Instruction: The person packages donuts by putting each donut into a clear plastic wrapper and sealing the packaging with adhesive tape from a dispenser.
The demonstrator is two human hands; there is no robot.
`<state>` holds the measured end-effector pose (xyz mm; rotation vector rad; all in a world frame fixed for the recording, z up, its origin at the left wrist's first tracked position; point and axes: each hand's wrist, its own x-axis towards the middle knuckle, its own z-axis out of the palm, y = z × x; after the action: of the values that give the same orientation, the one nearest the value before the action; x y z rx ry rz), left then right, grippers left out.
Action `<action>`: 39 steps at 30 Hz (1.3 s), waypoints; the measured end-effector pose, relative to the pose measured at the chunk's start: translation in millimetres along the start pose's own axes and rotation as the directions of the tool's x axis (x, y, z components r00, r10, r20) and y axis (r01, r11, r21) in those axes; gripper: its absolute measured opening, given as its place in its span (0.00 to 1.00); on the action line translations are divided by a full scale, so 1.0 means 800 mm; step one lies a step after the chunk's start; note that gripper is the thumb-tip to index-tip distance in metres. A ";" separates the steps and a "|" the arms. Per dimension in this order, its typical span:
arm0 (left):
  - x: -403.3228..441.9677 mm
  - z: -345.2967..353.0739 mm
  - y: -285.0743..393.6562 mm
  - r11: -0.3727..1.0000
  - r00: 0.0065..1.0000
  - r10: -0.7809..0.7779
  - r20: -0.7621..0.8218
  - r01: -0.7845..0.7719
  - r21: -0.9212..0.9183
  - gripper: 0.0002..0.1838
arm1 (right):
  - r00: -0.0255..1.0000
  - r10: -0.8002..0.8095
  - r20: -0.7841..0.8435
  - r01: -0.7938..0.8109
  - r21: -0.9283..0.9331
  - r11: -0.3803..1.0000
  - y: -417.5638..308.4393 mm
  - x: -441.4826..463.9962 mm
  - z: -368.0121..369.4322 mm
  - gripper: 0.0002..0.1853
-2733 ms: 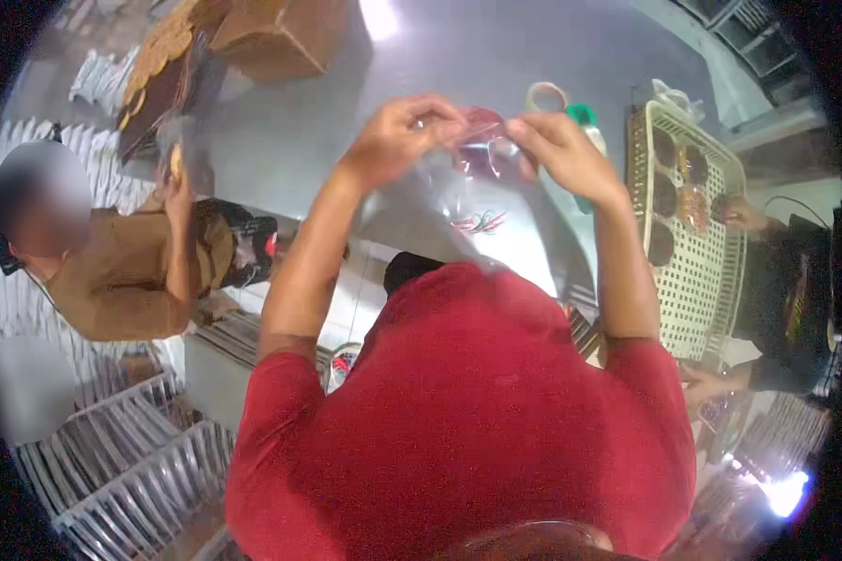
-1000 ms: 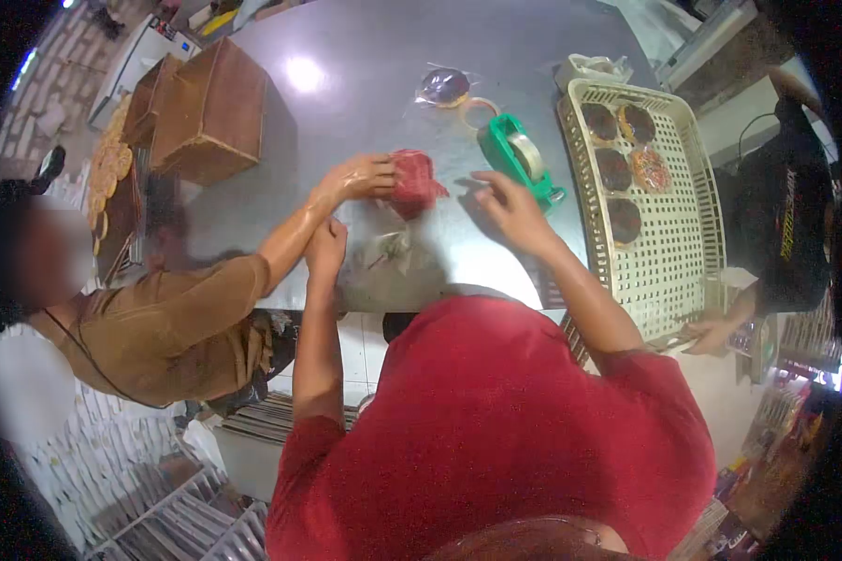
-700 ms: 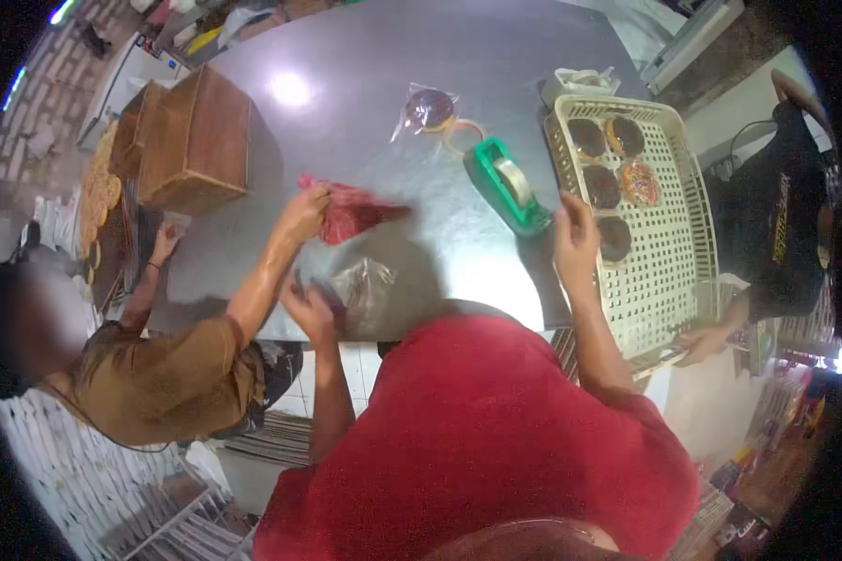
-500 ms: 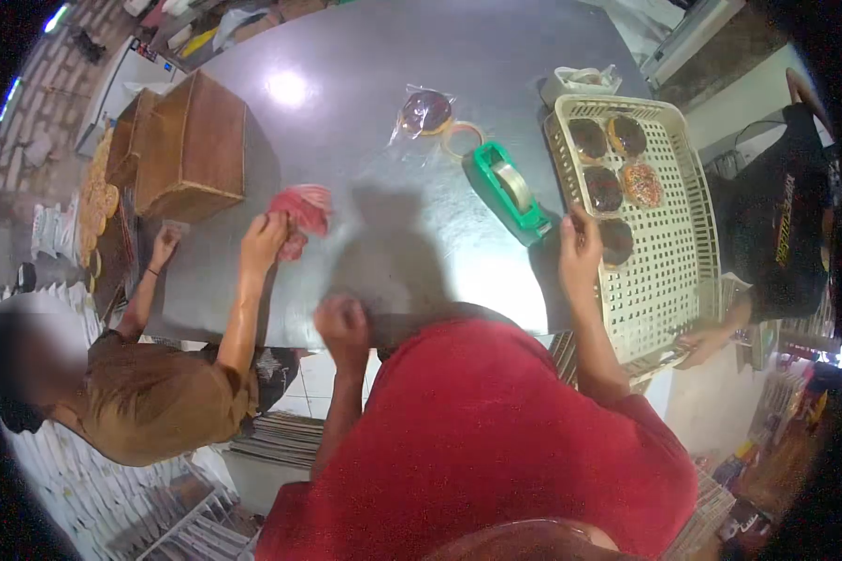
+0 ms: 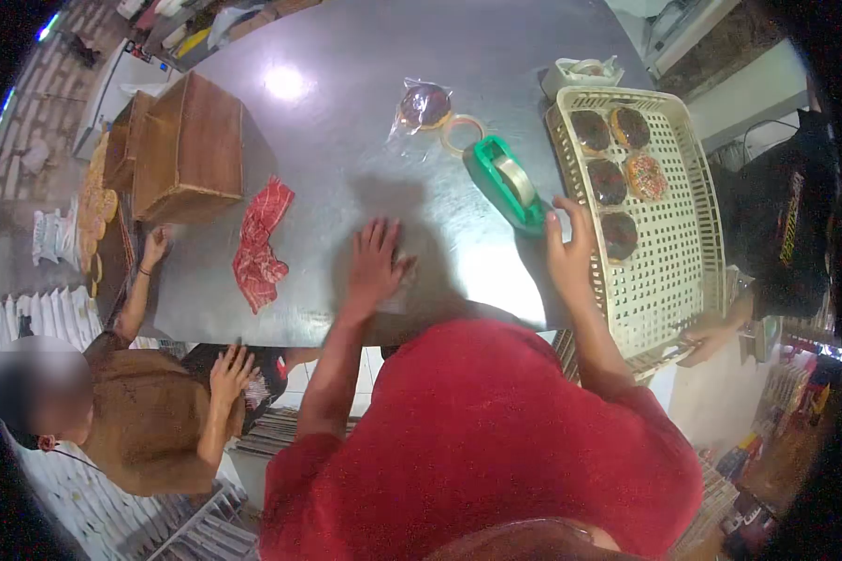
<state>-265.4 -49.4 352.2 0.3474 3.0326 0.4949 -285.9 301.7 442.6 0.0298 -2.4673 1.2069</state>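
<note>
My left hand (image 5: 376,266) lies flat on the metal table (image 5: 346,122) with its fingers spread, nothing visible in it. My right hand (image 5: 572,245) is between the green tape dispenser (image 5: 510,184) and the cream basket (image 5: 687,220), thumb and fingers apart and holding nothing. To the left of my left hand lies a crumpled red patterned cloth (image 5: 260,245). Beyond the dispenser, a dark-topped donut in clear plastic (image 5: 424,106) sits beside a roll of tape (image 5: 463,136). Several donuts, one with sprinkles (image 5: 645,176), are in the basket.
A wooden box (image 5: 192,150) stands at the table's left. A co-worker in brown (image 5: 145,411) is at the left, one hand on the table edge. Another co-worker in black (image 5: 781,215) has a hand at the basket's right side. A white container (image 5: 584,73) sits behind the basket.
The co-worker in brown has let go of the red cloth, now lying on the table, and drawn that hand back. My left hand has moved forward and opened flat on the table.
</note>
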 end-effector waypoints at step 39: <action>0.083 -0.230 0.150 0.764 0.917 0.386 -0.099 -0.378 -0.523 0.12 | 0.653 -0.027 0.757 -0.754 0.646 -0.121 -0.068 -0.080 0.019 0.39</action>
<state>-320.0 20.0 563.9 0.9225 2.6333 1.3133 -221.9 246.6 452.5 -0.0151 -1.1182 3.5187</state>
